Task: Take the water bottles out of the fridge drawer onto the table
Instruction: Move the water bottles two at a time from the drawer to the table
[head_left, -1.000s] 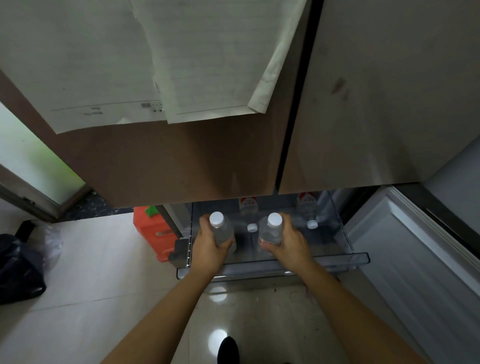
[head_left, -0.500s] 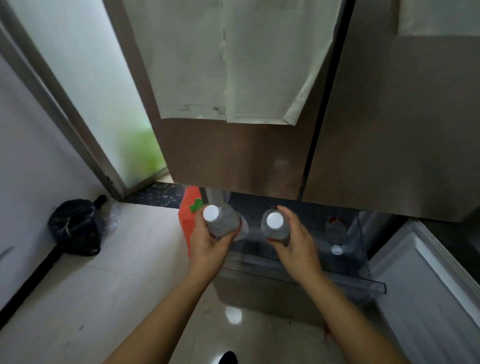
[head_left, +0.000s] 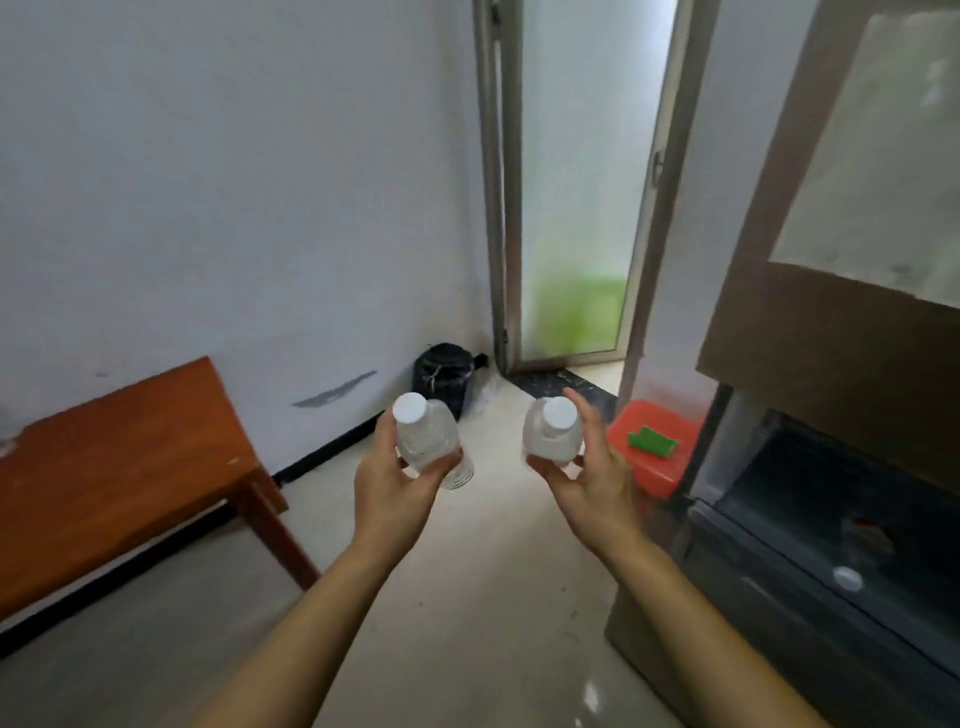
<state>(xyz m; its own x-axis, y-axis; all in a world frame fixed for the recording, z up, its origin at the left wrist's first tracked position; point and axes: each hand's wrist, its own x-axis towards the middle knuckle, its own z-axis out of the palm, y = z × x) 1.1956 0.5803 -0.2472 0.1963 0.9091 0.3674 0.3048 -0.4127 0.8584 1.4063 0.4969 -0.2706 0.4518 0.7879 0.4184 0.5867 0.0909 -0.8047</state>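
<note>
Grip of left hand (head_left: 394, 493) round left bottle (head_left: 423, 441), right hand (head_left: 595, 486) round right bottle (head_left: 552, 439).

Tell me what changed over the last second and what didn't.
Both hands lifted their bottles out of the fridge drawer and carried them left, toward the wooden table. The left hand still grips the left bottle, the right hand the right bottle. A third bottle stays in the open drawer.

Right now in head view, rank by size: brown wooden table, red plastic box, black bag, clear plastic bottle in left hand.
Brown wooden table
Red plastic box
Clear plastic bottle in left hand and black bag: alike; bottle is nearer.
</note>
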